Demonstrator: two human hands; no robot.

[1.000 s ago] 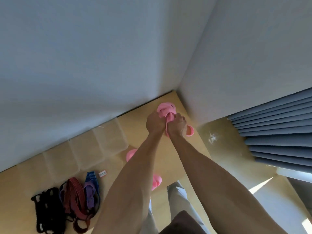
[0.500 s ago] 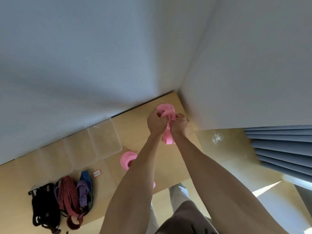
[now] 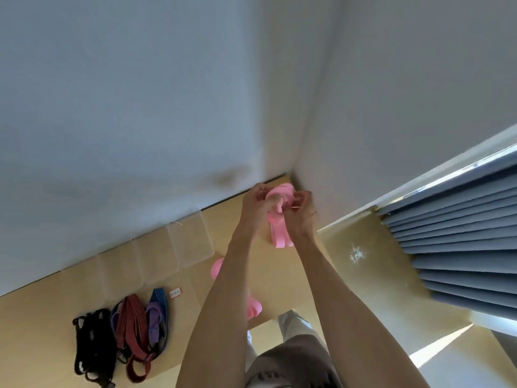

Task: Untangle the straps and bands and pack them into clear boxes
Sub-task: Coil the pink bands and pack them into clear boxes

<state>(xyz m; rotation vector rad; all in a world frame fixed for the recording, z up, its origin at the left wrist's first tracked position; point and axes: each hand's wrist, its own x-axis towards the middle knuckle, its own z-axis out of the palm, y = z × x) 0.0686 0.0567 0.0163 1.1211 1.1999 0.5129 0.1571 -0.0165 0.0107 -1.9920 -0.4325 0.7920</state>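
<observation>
Both hands are raised above the far right corner of the wooden table [image 3: 229, 222], working a tangled pink band [image 3: 278, 219]. My left hand [image 3: 256, 204] grips its left side and my right hand [image 3: 300, 210] pinches its right side; loops of the band hang down between my wrists. More pink bands [image 3: 217, 266] lie on the table, mostly hidden under my left forearm, with another pink bit [image 3: 254, 307] near the table's front edge. A row of clear boxes [image 3: 190, 245] stands along the wall.
A pile of straps lies at the table's left: black [image 3: 93, 345], dark red [image 3: 131, 326], purple [image 3: 154, 317] and blue [image 3: 162, 296]. A small white label [image 3: 175, 292] lies beside them. Walls meet in the corner behind my hands. Blue-grey curtain [image 3: 458, 233] at right.
My hands have shifted on the pink band, its top now spread wider between them, with longer loops hanging below. The camera has tilted a little.
</observation>
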